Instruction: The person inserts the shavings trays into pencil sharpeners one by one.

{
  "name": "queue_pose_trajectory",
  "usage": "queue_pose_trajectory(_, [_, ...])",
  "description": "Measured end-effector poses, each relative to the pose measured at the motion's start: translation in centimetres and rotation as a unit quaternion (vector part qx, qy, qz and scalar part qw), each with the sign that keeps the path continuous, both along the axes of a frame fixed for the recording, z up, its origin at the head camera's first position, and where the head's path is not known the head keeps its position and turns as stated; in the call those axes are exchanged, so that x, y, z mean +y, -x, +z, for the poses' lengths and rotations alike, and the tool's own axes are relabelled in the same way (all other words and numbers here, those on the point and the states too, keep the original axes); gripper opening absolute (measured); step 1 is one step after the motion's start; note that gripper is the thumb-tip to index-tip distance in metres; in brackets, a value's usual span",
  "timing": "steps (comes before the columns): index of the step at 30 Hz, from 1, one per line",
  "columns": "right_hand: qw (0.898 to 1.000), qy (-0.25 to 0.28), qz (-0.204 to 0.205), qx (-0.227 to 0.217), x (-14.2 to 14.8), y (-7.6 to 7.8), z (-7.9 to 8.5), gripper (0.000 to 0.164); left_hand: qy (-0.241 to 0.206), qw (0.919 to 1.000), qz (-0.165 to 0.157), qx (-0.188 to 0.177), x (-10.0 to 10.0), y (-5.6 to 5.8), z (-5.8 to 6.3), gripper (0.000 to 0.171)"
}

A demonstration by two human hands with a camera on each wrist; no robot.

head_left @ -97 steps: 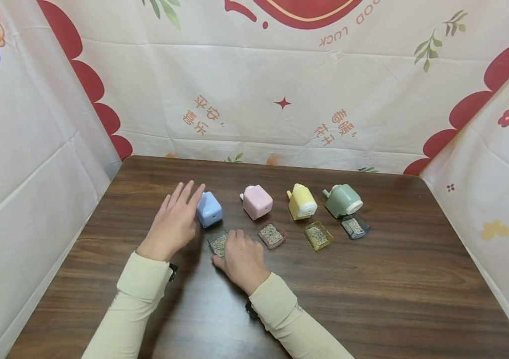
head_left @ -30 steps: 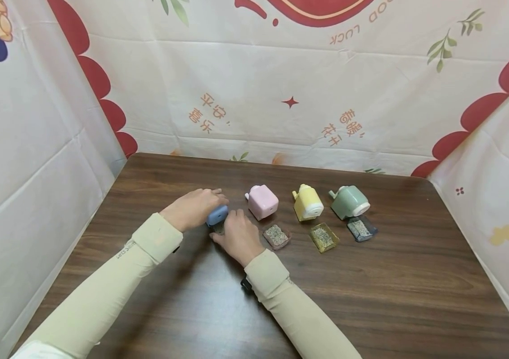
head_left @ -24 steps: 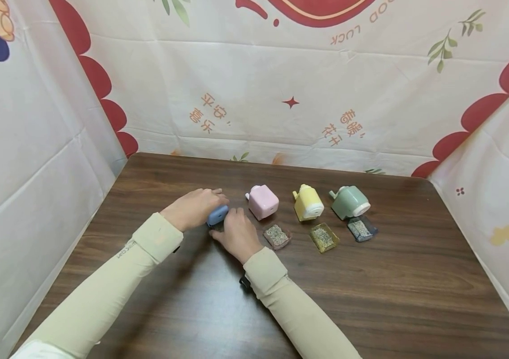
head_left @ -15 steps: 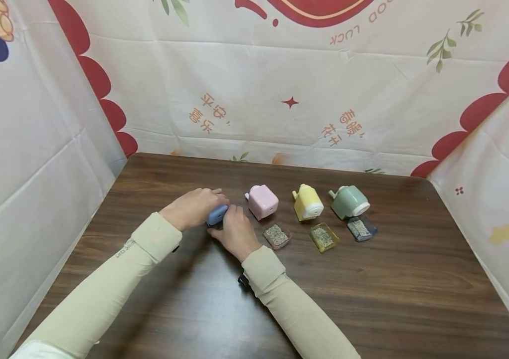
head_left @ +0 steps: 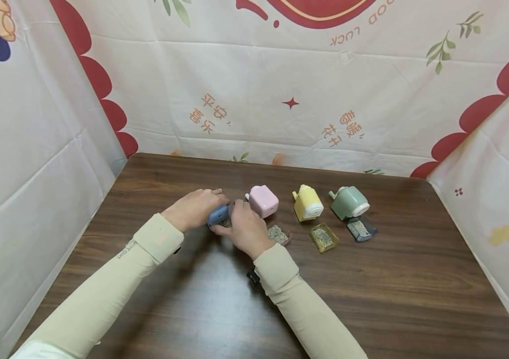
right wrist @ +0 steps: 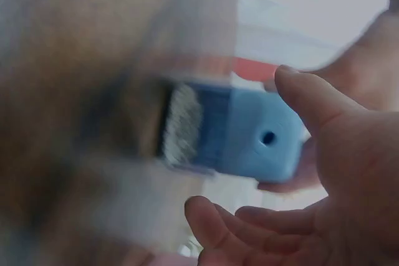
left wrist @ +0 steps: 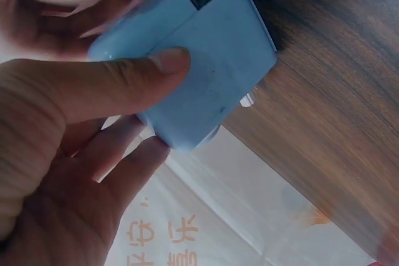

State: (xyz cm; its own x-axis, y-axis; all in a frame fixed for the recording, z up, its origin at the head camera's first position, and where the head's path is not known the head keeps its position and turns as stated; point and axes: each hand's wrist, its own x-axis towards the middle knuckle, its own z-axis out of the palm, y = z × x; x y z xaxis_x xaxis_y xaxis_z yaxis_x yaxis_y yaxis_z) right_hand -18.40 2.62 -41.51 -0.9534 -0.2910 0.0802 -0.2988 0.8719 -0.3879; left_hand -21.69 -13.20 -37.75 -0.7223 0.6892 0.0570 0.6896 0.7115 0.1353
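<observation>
My left hand (head_left: 193,208) grips a blue pencil sharpener (head_left: 217,215) from behind. In the left wrist view its thumb lies across the flat side of the sharpener. A see-through shavings drawer (right wrist: 215,129) sticks partway out of the sharpener, grey-brown shavings at its outer end. The right wrist view has my right hand (right wrist: 355,154) beside it, thumb and fingers spread apart around the sharpener and drawer. From the head view this right hand partly covers the drawer. A round pencil hole shows in the sharpener's front.
To the right stand a pink sharpener (head_left: 263,200), a yellow sharpener (head_left: 308,203) and a green sharpener (head_left: 350,200). In front of them lie a reddish drawer (head_left: 287,233), a yellow drawer (head_left: 335,239) and a dark drawer (head_left: 371,230), each with shavings. A printed cloth (head_left: 254,75) hangs behind the table.
Earlier the left hand hovered at the blue sharpener and the drawer lay on the table. The sharpener is now gripped and tilted, the drawer partly in it. The right hand has shifted slightly right.
</observation>
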Motion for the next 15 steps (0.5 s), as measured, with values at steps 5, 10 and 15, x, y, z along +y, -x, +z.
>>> queue_pose_trajectory(5, [0.999,-0.030,0.003,0.011,1.2,0.0,0.8,0.055,0.010,0.9999,0.006,-0.001,0.1,-0.2,0.2,0.039])
queue_pose_trajectory(10, [0.997,-0.059,0.036,-0.023,2.0,-0.3,0.4,0.029,0.015,0.9998,0.005,0.011,0.0,-0.3,0.3,0.044])
queue_pose_trajectory(15, [0.994,-0.076,0.077,-0.034,2.2,-0.9,-0.7,0.024,0.023,0.9997,0.006,0.011,0.0,-0.3,0.2,0.045])
